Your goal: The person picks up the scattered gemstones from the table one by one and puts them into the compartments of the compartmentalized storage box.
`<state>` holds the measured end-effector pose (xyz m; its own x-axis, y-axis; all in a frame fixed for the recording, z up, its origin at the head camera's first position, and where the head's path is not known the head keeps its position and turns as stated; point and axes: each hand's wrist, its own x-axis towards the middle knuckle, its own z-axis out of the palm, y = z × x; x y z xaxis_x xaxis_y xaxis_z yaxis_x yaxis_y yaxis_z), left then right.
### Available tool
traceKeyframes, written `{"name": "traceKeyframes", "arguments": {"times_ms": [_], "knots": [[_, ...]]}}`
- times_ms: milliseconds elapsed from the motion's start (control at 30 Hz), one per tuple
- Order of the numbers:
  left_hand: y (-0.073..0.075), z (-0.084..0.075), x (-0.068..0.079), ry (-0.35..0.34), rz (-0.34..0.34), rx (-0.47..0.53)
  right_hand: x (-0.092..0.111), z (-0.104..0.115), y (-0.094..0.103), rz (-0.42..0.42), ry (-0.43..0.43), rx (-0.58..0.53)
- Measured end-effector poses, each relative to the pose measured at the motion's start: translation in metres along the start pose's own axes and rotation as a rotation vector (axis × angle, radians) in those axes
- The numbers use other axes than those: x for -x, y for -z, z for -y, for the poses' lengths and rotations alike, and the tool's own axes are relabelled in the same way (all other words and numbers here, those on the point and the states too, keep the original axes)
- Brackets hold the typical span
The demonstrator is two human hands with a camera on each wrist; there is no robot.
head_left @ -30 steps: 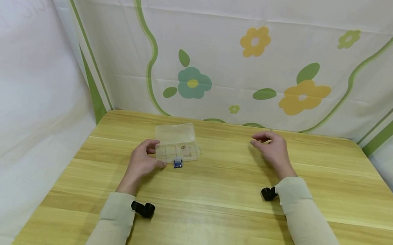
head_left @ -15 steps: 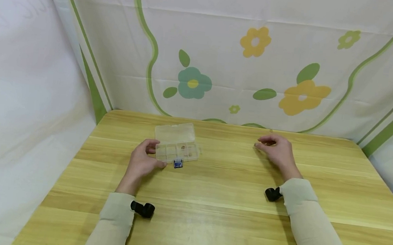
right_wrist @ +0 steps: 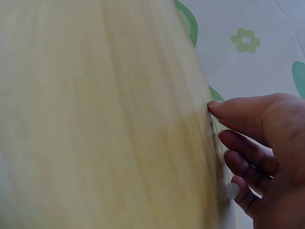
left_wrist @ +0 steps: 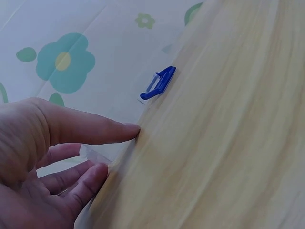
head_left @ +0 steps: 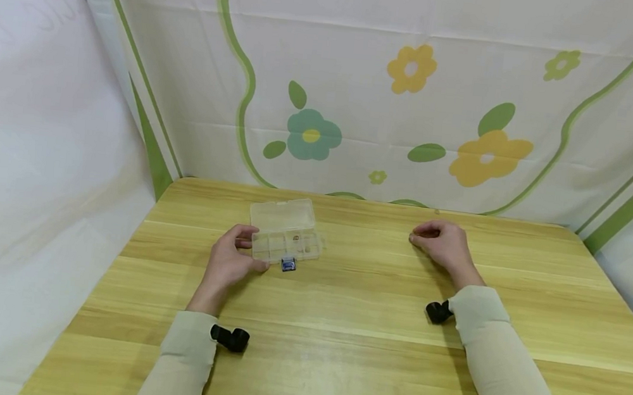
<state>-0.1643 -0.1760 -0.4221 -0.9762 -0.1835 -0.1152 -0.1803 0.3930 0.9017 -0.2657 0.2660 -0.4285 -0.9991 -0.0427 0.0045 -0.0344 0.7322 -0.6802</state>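
Pale wooden tabletop [head_left: 341, 301] under flowered cloth, bearing clear lidded plastic organizer box [head_left: 285, 236] gripped open by left hand [head_left: 228, 259], right hand [head_left: 442, 241] well apart, fingertips pinched, contents unclear; sorting barely begun.

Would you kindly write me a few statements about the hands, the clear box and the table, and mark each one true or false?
1. The left hand holds the clear compartment box at its left end. True.
2. The box's lid is closed flat. False: the lid stands open, tilted back toward the flowered cloth.
3. The blue latch sits at the box's near edge. True.
4. The right hand rests on the box. False: it is well to the right of the box, on the wooden table, fingers curled.
5. The table carries a red bowl. False: no bowl is in view.
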Motion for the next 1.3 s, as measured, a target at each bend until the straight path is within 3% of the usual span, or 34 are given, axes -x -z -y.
{"name": "traceKeyframes", "arguments": {"times_ms": [400,833,1300], "knots": [[0.001,0.002,0.0,-0.001,0.015,0.0,-0.001,0.001,-0.004,-0.005,0.012,0.018],[0.0,0.001,-0.001,0.006,0.017,-0.002,-0.005,0.028,-0.025,0.002,0.01,-0.144],[-0.001,0.002,-0.001,-0.003,0.017,0.004,-0.006,0.057,-0.051,0.024,0.058,-0.232]]}}
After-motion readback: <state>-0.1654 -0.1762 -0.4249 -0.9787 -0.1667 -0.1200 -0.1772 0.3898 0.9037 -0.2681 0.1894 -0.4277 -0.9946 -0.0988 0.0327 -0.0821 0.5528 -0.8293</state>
